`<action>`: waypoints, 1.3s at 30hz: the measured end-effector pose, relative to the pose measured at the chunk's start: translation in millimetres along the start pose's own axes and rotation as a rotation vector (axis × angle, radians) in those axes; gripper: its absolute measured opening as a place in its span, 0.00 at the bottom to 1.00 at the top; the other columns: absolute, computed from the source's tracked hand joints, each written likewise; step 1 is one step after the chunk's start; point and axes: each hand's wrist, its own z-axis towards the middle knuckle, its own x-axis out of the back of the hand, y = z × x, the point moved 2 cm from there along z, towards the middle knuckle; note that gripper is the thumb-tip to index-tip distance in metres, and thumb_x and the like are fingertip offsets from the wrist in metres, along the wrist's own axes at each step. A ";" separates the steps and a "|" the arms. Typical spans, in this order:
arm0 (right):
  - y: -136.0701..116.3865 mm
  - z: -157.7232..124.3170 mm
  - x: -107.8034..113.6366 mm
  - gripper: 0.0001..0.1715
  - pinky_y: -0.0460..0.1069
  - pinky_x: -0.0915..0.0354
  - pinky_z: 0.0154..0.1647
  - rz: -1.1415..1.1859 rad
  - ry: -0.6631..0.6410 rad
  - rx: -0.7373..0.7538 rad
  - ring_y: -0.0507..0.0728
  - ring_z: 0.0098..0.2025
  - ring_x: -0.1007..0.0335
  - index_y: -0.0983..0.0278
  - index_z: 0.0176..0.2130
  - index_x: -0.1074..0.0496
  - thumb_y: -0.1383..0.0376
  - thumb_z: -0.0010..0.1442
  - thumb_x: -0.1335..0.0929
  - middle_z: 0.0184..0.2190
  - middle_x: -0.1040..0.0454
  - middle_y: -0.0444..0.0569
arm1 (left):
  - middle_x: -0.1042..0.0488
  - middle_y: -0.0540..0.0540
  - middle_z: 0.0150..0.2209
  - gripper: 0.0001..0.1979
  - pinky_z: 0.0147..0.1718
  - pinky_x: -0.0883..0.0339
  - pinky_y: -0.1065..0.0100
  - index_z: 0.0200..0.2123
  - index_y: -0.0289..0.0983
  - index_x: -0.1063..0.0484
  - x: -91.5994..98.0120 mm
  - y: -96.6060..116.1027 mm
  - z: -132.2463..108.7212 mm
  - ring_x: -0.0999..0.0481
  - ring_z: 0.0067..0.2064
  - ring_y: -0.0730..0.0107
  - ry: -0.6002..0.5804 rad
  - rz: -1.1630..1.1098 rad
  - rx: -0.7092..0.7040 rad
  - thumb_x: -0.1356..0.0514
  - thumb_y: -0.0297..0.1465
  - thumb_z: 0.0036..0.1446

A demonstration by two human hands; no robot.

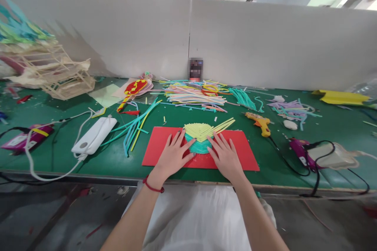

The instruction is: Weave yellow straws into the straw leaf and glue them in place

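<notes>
A red card sheet lies flat at the front of the green table. On its middle is a shape of pipe cleaners laid side by side, with pale yellow pipe cleaners in a V pattern above and teal pipe cleaners below. A few yellow ends stick out to the upper right. My left hand rests with spread fingers on the shape's left edge. Spread likewise, my right hand touches its right edge. Neither hand grips anything; the fingers hide both side edges.
Behind the card lies a heap of pipe cleaners. A yellow glue gun with a cord is at right, near a purple-ended device. At left are loose teal strands, a white power bank with cables, and a wooden stick frame.
</notes>
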 end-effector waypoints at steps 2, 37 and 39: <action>-0.3 2.4 -0.9 0.27 0.68 0.46 0.62 0.007 -0.002 -0.012 0.65 0.66 0.47 0.53 0.63 0.40 0.55 0.68 0.45 0.65 0.42 0.48 | 0.52 0.43 0.69 0.26 0.61 0.49 0.43 0.64 0.52 0.43 -0.2 -1.9 2.9 0.49 0.67 0.48 -0.005 0.004 -0.008 0.48 0.45 0.64; 179.2 34.2 28.1 0.23 0.66 0.44 0.54 0.042 0.337 -0.910 0.72 0.53 0.35 0.72 0.49 0.35 0.62 0.57 0.40 0.47 0.30 0.69 | 0.53 0.39 0.69 0.26 0.61 0.49 0.43 0.63 0.51 0.42 -1.4 -2.7 3.7 0.48 0.67 0.48 0.008 -0.051 0.030 0.47 0.44 0.64; 173.4 34.3 37.8 0.24 0.66 0.46 0.55 0.081 0.444 -0.881 0.70 0.54 0.36 0.71 0.51 0.37 0.61 0.58 0.42 0.48 0.30 0.68 | 0.53 0.39 0.69 0.26 0.61 0.50 0.43 0.63 0.51 0.42 -1.0 -2.2 3.7 0.49 0.67 0.48 -0.004 -0.050 0.039 0.46 0.44 0.64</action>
